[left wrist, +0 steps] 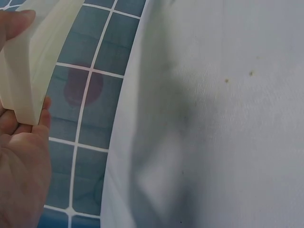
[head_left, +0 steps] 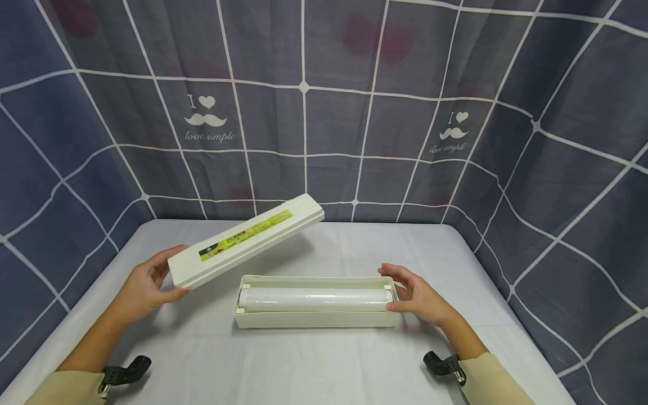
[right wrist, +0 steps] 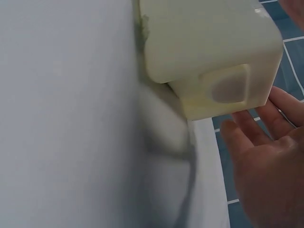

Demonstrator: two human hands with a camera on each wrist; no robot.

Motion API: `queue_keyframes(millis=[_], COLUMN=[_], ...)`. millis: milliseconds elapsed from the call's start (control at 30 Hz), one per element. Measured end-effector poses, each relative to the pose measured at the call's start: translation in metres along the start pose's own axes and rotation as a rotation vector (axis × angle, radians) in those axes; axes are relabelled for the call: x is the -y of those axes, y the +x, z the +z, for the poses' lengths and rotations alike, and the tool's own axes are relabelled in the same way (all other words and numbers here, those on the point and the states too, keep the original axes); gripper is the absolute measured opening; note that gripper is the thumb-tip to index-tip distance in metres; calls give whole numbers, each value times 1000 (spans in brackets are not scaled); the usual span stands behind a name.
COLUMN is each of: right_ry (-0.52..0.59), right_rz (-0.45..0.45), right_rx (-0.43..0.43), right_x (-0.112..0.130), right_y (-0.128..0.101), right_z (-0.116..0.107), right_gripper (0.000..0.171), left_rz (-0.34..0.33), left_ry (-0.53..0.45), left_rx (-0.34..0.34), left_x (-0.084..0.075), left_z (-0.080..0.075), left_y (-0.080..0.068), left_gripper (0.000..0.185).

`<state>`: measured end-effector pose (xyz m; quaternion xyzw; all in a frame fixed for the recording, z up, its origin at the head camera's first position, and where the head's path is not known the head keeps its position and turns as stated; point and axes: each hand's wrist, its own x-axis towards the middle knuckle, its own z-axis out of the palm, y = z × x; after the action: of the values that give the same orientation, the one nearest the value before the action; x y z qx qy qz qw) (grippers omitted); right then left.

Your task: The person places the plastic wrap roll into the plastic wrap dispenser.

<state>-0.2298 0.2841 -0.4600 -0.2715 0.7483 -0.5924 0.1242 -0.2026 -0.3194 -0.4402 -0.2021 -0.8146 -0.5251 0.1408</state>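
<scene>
My left hand (head_left: 144,287) grips the lower left end of a white lid (head_left: 253,239) with a green and yellow label. The lid is tilted above the table, its right end higher. In the left wrist view, the thumb and fingers hold the lid's end (left wrist: 21,80) from opposite sides. A cream cling film box (head_left: 314,320) stands uncovered on the table, a whitish film roll (head_left: 319,299) lying lengthwise in it. At the box's right end is my right hand (head_left: 417,295), thumb over the end and fingers round the back corner. The right wrist view shows the end wall (right wrist: 228,90).
A white cloth (head_left: 304,365) covers the table. Grey-blue checked curtains (head_left: 334,124) stand behind it and along both sides. Each wrist bears a black strap-like mount, the left mount (head_left: 129,371) and the right mount (head_left: 440,364), close above the tabletop.
</scene>
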Motion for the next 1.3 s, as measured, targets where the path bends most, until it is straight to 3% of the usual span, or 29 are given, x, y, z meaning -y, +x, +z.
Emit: queue_keyframes(millis=[300,700,1000,1300], right_ry=[-104,-102,-97,-100], right_rz=[-56,-68,-68,-56], right_rx=[12,22,-19,-67], right_x=[23,43,56,62], right_y=[24,65,93,114], right_z=[-2,3,1,-5], right_gripper=[86,86,80,86], left_rz=[26,65,65,92], left_ry=[-44,-181,-191,-224], left_rx=[-5,33,59,110], left_x=[-5,-9,-13,-15], left_z=[9,16,21,32], left_y=[5,7,8,11], left_gripper=[92,92,93,91])
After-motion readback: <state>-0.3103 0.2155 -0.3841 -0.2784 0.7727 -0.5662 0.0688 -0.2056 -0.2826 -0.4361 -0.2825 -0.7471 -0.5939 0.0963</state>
